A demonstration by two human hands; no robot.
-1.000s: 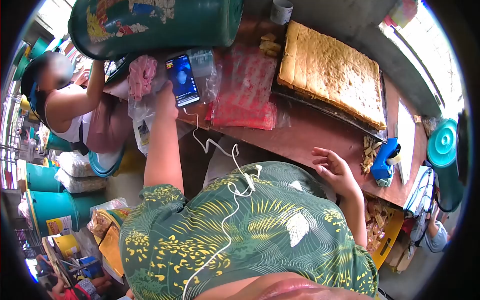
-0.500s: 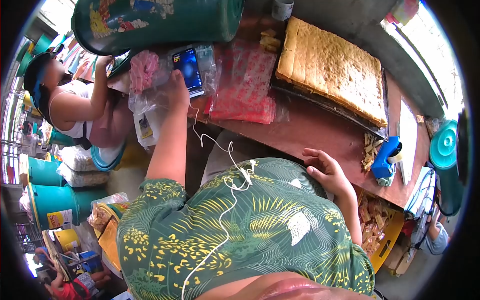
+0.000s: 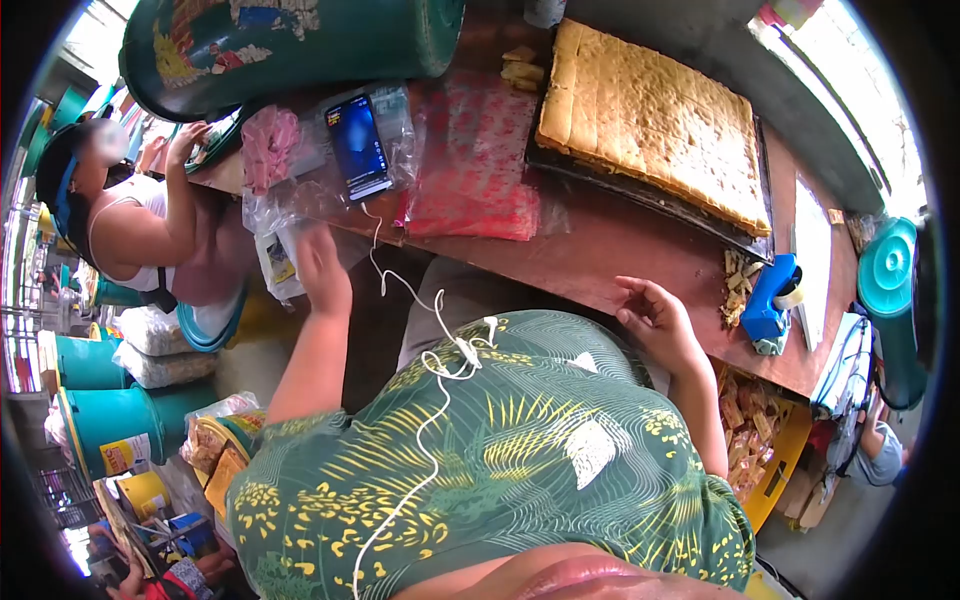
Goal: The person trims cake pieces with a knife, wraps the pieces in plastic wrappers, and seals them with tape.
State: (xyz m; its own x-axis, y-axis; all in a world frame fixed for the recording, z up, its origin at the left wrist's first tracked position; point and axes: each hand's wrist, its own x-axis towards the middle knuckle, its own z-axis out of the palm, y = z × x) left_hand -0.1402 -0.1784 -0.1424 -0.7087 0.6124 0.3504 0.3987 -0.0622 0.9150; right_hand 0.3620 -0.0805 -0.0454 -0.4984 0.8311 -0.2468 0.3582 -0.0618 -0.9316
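Note:
My left hand (image 3: 322, 268) is slightly blurred beside the table's near edge, its fingers loosely stretched and nothing seen in them. A clear plastic bag (image 3: 262, 212) hangs over the edge next to it. Above it, a lit smartphone (image 3: 356, 148) lies on clear plastic, with a white earphone cord (image 3: 395, 278) running from it to my shirt. My right hand (image 3: 660, 322) hovers at the near edge with fingers apart and slightly curled, holding nothing. Beyond it, a large slab of golden baked bread or cake (image 3: 655, 125), scored into strips, rests on a dark tray (image 3: 640, 190).
Red-printed plastic wrappers (image 3: 470, 170) lie mid-table. A blue tape dispenser (image 3: 770, 298) stands at the right by crumbled trimmings (image 3: 738, 285). A big green drum (image 3: 290, 45) lies across the back left. Another person (image 3: 150, 225) sits at the left. A yellow crate (image 3: 778, 475) holds packed pieces below right.
My left hand has left the smartphone and drawn back toward me to the table's edge. My right hand has barely moved. The view has shifted slightly.

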